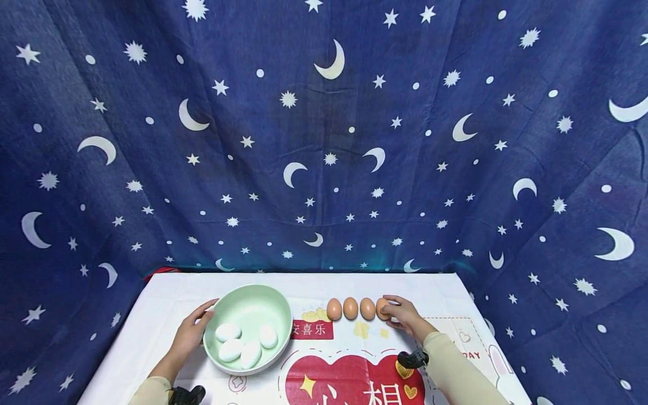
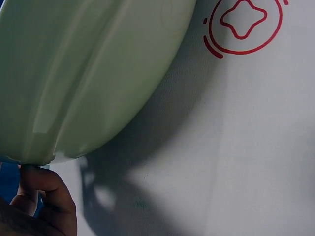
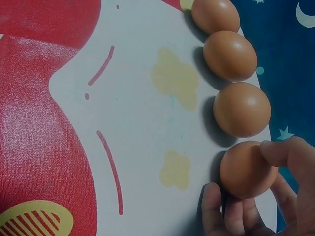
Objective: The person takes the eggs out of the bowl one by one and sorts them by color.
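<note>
A pale green bowl (image 1: 280, 360) stands on the left of the table with several white eggs (image 1: 250, 355) inside. My left hand (image 1: 191, 333) grips its left rim; the left wrist view shows fingers (image 2: 58, 192) at the edge of the bowl (image 2: 106, 98). To the right, several brown eggs (image 1: 350, 308) lie in a row. My right hand (image 1: 405, 316) holds the rightmost brown egg (image 1: 382, 309), its thumb on one side and fingers curled below. In the right wrist view this egg (image 3: 246, 169) is close beside its neighbour (image 3: 242, 109).
A white tablecloth (image 1: 126, 349) printed with a large red heart (image 1: 324, 371) covers the table. Behind and at both sides hangs a dark blue curtain (image 1: 324, 129) with moons and stars. Black bands with cameras sit on both wrists.
</note>
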